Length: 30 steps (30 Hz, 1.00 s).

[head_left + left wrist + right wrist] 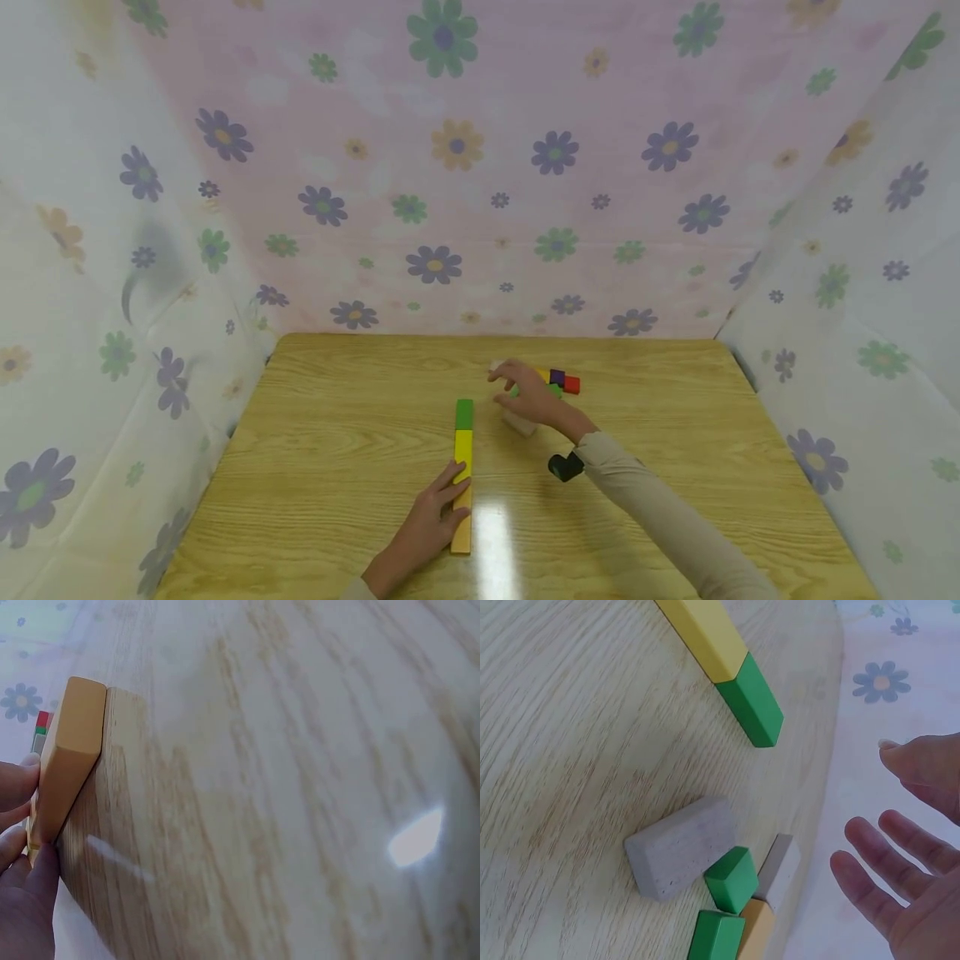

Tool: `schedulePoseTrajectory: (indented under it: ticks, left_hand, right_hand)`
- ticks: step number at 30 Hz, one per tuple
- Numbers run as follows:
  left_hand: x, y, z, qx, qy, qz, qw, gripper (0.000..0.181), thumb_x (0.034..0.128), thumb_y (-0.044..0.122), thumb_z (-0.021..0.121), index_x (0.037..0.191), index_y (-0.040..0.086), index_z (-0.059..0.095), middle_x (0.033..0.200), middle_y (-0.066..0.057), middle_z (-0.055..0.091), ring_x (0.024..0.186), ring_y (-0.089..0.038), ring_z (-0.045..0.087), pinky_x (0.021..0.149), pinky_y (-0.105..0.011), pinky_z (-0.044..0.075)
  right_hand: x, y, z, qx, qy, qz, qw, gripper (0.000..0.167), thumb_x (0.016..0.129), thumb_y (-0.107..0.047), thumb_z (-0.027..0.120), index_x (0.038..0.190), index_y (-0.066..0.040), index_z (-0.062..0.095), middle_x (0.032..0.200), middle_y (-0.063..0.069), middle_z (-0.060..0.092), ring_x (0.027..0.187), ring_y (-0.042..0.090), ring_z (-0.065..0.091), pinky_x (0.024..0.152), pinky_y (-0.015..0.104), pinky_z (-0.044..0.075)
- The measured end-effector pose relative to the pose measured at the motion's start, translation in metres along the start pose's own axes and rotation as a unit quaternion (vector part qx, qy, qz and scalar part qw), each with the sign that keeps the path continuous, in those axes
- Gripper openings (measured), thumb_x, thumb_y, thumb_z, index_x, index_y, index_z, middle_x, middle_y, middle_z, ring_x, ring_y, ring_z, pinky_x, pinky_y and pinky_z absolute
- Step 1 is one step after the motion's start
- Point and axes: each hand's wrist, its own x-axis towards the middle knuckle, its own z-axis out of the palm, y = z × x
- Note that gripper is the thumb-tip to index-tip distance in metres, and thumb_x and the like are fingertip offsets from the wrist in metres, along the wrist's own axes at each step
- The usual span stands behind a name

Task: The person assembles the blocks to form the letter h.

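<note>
A straight row of blocks lies on the table: a green block [465, 414] at the far end, a yellow block [463, 450] behind it, and an orange block [461, 533] nearest me. My left hand [431, 521] holds the row around the orange block, its fingertips on the block's sides in the left wrist view. My right hand [531, 396] hovers over a loose group of blocks with its fingers spread, holding nothing. Below it lie a plain wooden block [681, 847] and a green block [733, 879], seen in the right wrist view.
A purple block [557, 377] and a red block [572, 385] lie at the far end of the loose group. Something black [565, 467] shows beside the right wrist. Flowered cloth [495, 167] encloses the wooden table [337, 433] at the back and sides.
</note>
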Motion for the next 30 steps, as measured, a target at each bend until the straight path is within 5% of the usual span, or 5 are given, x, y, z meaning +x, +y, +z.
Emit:
schedulePoseTrajectory:
  ticks: [11, 30]
  left_hand:
    - [0.000, 0.003, 0.000, 0.003, 0.002, 0.002, 1.0000, 0.044, 0.0922, 0.011, 0.062, 0.131, -0.006, 0.052, 0.148, -0.017, 0.034, 0.137, -0.038, 0.026, 0.099, -0.047, 0.039]
    - [0.001, 0.000, 0.000, 0.001, 0.001, 0.004, 1.0000, 0.044, 0.0925, 0.014, 0.061, 0.131, -0.006, 0.052, 0.148, -0.016, 0.034, 0.136, -0.039, 0.026, 0.099, -0.047, 0.039]
  right_hand:
    - [-0.012, 0.007, -0.013, -0.001, 0.000, 0.043, 0.9991, 0.025, 0.088, -0.008, 0.067, 0.113, -0.006, 0.063, 0.114, 0.015, 0.055, 0.089, 0.033, 0.059, 0.073, 0.037, 0.052]
    - [-0.036, 0.035, -0.017, 0.011, 0.045, 0.098, 0.9941, 0.031, 0.087, -0.005, 0.068, 0.115, 0.006, 0.061, 0.115, 0.023, 0.055, 0.091, 0.039, 0.058, 0.075, 0.045, 0.052]
